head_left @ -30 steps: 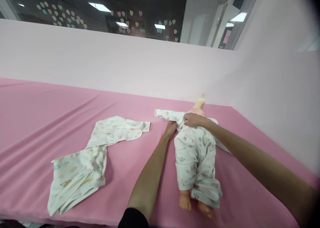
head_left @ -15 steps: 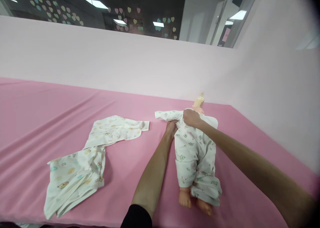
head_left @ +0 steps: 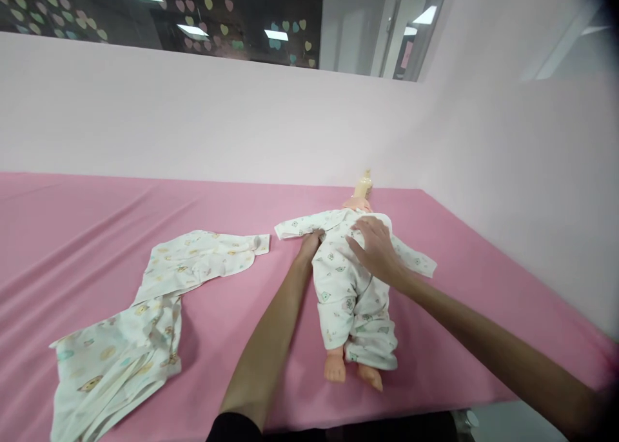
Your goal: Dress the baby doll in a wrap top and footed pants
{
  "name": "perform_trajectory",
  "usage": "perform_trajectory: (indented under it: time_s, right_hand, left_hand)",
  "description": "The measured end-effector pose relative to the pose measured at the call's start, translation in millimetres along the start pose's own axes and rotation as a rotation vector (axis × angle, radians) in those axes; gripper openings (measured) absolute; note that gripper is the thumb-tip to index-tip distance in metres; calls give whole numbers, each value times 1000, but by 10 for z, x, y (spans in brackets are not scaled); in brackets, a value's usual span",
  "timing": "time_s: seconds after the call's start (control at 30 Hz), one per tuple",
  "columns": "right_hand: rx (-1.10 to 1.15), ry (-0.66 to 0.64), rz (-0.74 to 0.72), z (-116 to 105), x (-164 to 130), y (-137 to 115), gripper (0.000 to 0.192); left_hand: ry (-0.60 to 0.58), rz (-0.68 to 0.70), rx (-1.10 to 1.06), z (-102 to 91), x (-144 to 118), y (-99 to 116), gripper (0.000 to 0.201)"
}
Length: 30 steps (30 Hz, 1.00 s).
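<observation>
Lying on its back on the pink tabletop (head_left: pixel 97 203), the doll (head_left: pixel 351 281) already wears its printed suit. The right hand (head_left: pixel 374 248) rests spread flat on its chest; the left hand (head_left: pixel 309 243) pinches the sleeve. Spare clothes (head_left: pixel 159 300) wait at the left.

A baby doll in a white printed romper (head_left: pixel 351 287) lies face-up on the pink cloth-covered table (head_left: pixel 97 216). The right hand (head_left: pixel 374 248) rests flat on its chest; the left hand (head_left: pixel 309 243) touches the romper at its side. Loose white printed garments (head_left: pixel 159 293) lie well apart to the left.
</observation>
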State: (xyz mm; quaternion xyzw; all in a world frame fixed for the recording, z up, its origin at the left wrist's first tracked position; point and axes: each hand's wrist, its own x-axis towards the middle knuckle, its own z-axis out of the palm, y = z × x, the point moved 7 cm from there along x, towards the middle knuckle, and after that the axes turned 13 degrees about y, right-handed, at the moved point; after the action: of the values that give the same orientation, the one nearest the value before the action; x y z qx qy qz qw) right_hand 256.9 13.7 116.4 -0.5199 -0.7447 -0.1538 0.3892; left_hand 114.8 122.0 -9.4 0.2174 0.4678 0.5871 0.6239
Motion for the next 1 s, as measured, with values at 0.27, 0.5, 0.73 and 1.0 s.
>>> perform_trajectory:
  time_s: [0.27,0.5,0.73,1.0]
  right_hand:
    - [261,79,488,-420,-651,965,34]
    - [234,99,556,88,-290,1371,40]
    - [189,199,421,-13,-73,1202,16]
    - [60,446,-60,-378,-692,840,11]
  left_hand:
    - [97,109,261,-119,-143,160,23]
    - [275,451,735,-121,-364,414,37]
    - [129,932,1107,294,-610,828,15]
    - [-33,1532,1413,236,-1280,843,14]
